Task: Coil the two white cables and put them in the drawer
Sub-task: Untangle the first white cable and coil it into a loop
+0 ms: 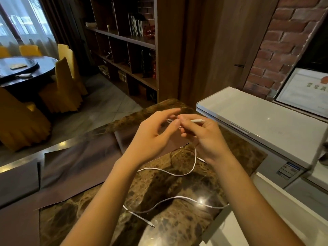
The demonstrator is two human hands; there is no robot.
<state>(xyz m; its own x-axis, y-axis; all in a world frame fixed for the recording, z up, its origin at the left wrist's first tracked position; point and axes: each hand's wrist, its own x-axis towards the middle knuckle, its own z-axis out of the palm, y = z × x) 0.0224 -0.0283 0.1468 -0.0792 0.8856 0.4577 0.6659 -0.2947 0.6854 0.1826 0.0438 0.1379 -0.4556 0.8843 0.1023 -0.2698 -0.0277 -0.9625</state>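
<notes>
Two white cables lie on a brown marble counter (177,228). My right hand (204,135) is raised above the counter and pinches the plug end of the first white cable (193,164), whose plug sticks out past my fingers to the right. That cable hangs down from the hand and trails left in a curve over the counter. My left hand (152,137) is next to it, fingers spread, fingertips touching the cable near the pinch. The second white cable (177,198) lies loose in a wave nearer to me, its plug tip at the front. No drawer is in view.
A white chest appliance (257,118) stands to the right of the counter. Dark brown sheets (79,166) cover the counter's left part. Behind are a wooden bookshelf (124,50), a brick wall, a round dark table (26,71) and yellow-covered chairs.
</notes>
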